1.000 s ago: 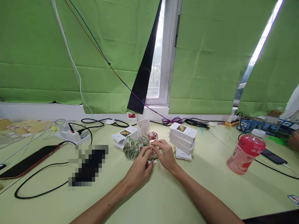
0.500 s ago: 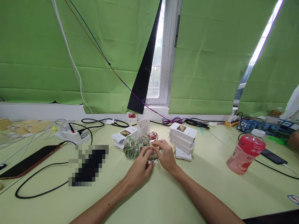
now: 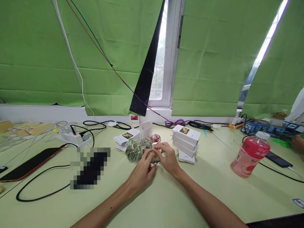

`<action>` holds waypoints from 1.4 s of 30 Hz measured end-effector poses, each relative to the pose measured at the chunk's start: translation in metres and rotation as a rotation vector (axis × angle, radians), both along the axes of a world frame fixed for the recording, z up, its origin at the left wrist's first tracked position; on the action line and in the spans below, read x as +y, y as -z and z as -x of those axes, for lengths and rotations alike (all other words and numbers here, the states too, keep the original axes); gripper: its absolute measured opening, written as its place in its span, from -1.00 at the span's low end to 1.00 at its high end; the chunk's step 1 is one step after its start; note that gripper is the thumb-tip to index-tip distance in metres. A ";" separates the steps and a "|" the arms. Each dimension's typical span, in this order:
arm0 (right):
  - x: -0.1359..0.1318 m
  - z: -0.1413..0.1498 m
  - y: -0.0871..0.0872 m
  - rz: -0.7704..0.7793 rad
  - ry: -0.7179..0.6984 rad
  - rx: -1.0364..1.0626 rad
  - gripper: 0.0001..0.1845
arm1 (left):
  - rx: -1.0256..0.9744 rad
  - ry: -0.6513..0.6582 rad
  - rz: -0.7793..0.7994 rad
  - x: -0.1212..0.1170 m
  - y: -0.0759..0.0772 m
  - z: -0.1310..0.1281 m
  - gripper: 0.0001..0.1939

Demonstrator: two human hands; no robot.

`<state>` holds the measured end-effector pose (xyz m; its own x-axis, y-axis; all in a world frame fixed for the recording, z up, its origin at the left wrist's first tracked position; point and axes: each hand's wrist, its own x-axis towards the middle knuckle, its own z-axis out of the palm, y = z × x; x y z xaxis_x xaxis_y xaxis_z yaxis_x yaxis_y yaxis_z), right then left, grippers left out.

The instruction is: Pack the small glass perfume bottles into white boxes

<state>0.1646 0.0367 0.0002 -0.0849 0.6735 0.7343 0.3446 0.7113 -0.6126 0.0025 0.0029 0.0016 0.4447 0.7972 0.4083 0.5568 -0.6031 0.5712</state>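
Observation:
In the head view both hands meet over a small round glass jar in the middle of the table. My left hand curls round its left side. From the right, my right hand bends over the top, fingertips close to the left ones; the fingers hide most of the jar. Just beyond them stand a greenish glass jar with a gold knob and another jar with red contents. Several ribbed green glass bottles with shiny caps are grouped to the left of my left hand.
White boxes are stacked right of the hands, more white boxes to the left. A pink bottle stands at right, near a phone. A tablet, power strip and cables lie left. Another person's hand shows far right.
My two hands and the jar stay practically where they were, with hardly any finger motion visible. At the far right edge, the other person's hand has shifted slightly.

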 end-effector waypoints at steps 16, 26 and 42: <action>0.002 0.000 0.002 0.001 -0.039 0.009 -0.86 | 0.031 -0.008 -0.028 0.003 0.007 0.003 -0.81; 0.000 -0.001 0.000 0.034 -0.005 -0.021 -0.85 | 0.059 -0.008 -0.025 -0.002 0.002 0.000 -0.75; 0.003 -0.002 0.001 0.053 0.000 -0.025 -0.88 | 0.072 -0.014 -0.019 -0.001 0.004 0.001 -0.77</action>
